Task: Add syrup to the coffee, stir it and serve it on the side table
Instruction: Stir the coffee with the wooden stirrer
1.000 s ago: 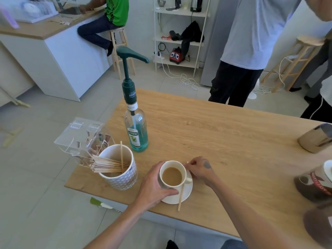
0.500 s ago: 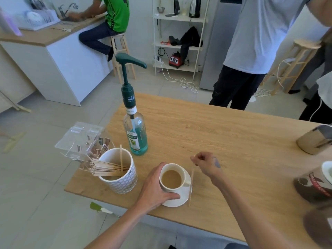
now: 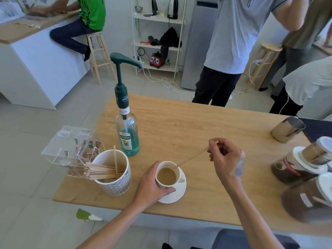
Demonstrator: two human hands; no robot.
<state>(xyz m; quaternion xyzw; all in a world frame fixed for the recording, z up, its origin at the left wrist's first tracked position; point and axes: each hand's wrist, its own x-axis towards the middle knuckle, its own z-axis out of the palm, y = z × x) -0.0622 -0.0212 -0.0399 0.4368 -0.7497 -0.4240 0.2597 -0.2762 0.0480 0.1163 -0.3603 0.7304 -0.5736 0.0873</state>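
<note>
Now it looks like stirring time. The left hand (image 3: 152, 187) wraps around the coffee cup (image 3: 168, 175) on its saucer (image 3: 177, 194). The right hand (image 3: 225, 159) pinches a wooden stir stick (image 3: 193, 157), with its tip at the cup's rim. Next, I think, the stick must dip in and go round gently. The syrup pump bottle (image 3: 127, 133) stands just behind the left hand, with the stick pot (image 3: 113, 174) beside it; nothing blocks the cup

Patterned cup (image 3: 115, 178) of wooden sticks; clear acrylic box (image 3: 70, 146) beside; steel pitcher (image 3: 286, 131).
</note>
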